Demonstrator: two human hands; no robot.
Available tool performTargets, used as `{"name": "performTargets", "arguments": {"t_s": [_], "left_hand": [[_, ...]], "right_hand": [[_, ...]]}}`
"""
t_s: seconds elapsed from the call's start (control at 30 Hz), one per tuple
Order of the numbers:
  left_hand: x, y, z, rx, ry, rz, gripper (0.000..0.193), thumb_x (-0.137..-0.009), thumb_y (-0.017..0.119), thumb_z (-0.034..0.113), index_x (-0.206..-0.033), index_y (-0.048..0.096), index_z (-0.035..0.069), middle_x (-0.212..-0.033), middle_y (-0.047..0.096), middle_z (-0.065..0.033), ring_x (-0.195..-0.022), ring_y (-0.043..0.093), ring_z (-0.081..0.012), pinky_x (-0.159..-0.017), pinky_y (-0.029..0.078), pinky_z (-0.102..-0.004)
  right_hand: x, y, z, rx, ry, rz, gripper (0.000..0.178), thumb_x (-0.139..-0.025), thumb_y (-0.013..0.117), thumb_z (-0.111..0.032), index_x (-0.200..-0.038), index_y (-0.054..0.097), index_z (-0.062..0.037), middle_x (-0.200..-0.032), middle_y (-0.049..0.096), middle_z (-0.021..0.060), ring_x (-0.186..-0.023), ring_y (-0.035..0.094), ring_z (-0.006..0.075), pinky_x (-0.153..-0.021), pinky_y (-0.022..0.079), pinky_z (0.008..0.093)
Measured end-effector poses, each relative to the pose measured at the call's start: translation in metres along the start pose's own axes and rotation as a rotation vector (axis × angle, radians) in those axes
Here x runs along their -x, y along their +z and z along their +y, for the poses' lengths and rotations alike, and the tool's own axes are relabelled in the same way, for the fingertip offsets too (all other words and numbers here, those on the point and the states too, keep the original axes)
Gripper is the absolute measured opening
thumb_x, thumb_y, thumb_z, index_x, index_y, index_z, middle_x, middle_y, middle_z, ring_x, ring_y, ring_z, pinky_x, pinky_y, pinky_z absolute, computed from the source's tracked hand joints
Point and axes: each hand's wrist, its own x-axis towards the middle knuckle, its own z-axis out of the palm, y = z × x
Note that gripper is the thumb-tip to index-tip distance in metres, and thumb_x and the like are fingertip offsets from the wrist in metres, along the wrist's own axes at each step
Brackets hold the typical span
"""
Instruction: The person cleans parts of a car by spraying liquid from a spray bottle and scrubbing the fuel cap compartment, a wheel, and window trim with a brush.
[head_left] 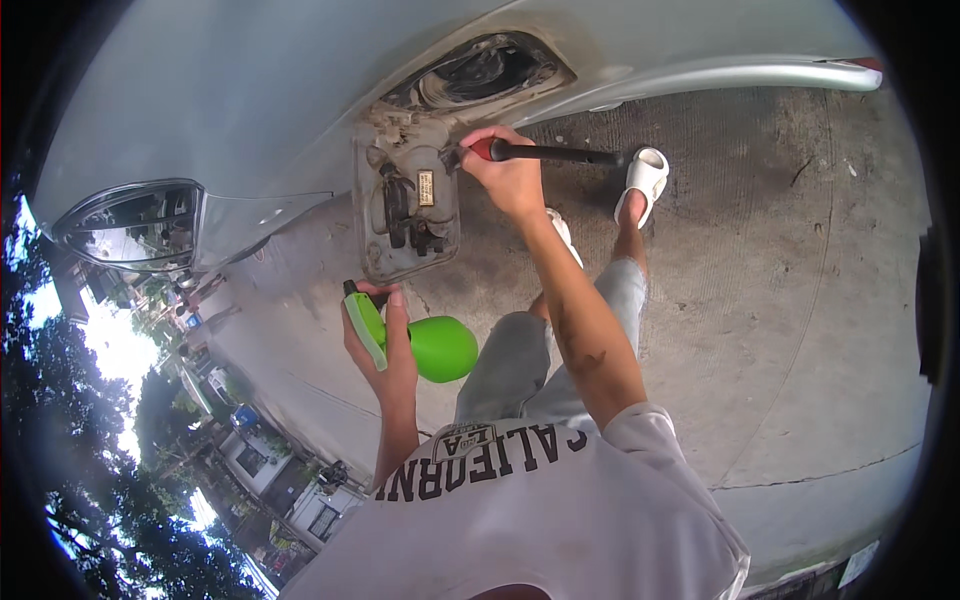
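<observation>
My left hand [385, 335] is closed around the neck and trigger of a bright green spray bottle [443, 349], its dark nozzle towards the opened fuel flap [375, 250]. My right hand [508, 175] grips a brush [560, 153] with a long black handle and a red collar. Its dark tip is at the flap's right edge, partly hidden by my fingers; I cannot tell whether it touches. The flap's inner side is dirty, with black fittings and a small label. Above it, the fuel filler recess [480, 70] in the car body is open and caked with grime.
The silvery car body [270, 90] spans the top, with a side mirror [130, 225] at the left. My feet, in white shoes [648, 172], stand on concrete ground [760, 300]. Trees [90, 440] and small buildings [262, 462] lie at the lower left.
</observation>
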Motion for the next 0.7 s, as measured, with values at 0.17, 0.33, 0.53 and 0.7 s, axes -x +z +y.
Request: {"name": "performTargets", "arguments": {"t_s": [0.17,0.33,0.53,0.7], "left_hand": [[-0.010,-0.005,-0.001,-0.070,-0.063,0.047,0.021,-0.094,0.067,0.012,-0.108,0.056,0.001,-0.081,0.058,-0.0021,-0.066,0.053,-0.0097,-0.061,0.044,-0.0264],[-0.009,-0.002,-0.002,-0.036,-0.045,0.075,0.023,-0.094,0.067,0.013,-0.109,0.058,-0.002,-0.076,0.055,-0.0023,-0.064,0.052,-0.0102,-0.059,0.044,-0.0274],[-0.014,-0.004,-0.019,-0.108,0.049,0.044,0.020,-0.093,0.066,0.012,-0.105,0.059,-0.003,-0.079,0.057,-0.0038,-0.065,0.052,-0.0111,-0.059,0.044,-0.0280],[-0.018,-0.018,-0.035,-0.072,0.029,0.038,0.028,-0.094,0.070,0.017,-0.112,0.059,-0.002,-0.084,0.059,-0.0023,-0.065,0.055,-0.0091,-0.059,0.047,-0.0252]], "right_hand": [[0.076,-0.011,0.031,0.175,-0.016,-0.319,0.015,-0.069,0.075,-0.008,-0.084,0.074,-0.0070,-0.078,0.065,0.0079,-0.073,0.063,0.0183,-0.070,0.050,0.0309],[0.019,-0.006,-0.045,-0.038,-0.050,-0.188,0.012,-0.072,0.074,-0.007,-0.084,0.072,-0.0051,-0.080,0.067,0.0053,-0.075,0.063,0.0155,-0.074,0.050,0.0296],[0.009,0.013,-0.001,-0.147,0.046,-0.082,0.008,-0.074,0.072,-0.003,-0.082,0.068,-0.0038,-0.085,0.068,0.0061,-0.079,0.063,0.0135,-0.076,0.050,0.0271],[0.041,0.011,-0.003,-0.226,0.070,-0.344,0.008,-0.076,0.070,-0.001,-0.083,0.067,-0.0032,-0.082,0.069,0.0032,-0.078,0.064,0.0106,-0.070,0.052,0.0275]]}}
